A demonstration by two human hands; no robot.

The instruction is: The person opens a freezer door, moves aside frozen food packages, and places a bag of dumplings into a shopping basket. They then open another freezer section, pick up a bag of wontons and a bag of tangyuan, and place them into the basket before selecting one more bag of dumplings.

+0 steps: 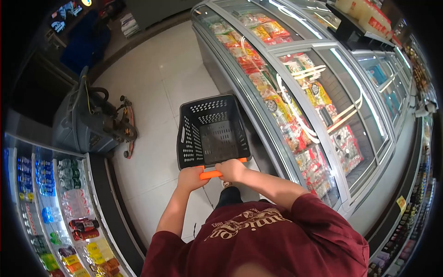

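A black shopping basket [184, 154] with perforated walls stands in front of me, and nothing shows inside it. Its orange handle [211, 175] runs across the side nearest my body. My left hand [191, 178] is closed round the left part of that handle. Farther right on the same handle, my right hand [232, 170] is wrapped in a grip. Both hands are seen from above, so the fingertips are mostly hidden. The basket's right side is close to a glass-topped freezer [265, 154].
Bagged frozen foods [318, 92] lie under the freezer's sliding glass lids. A grey floor-cleaning machine [94, 122] stands on the left. Nearer, a drinks shelf [76, 207] holds bottles and cans. Pale floor tiles [159, 115] run between them, and more shelves line the far right.
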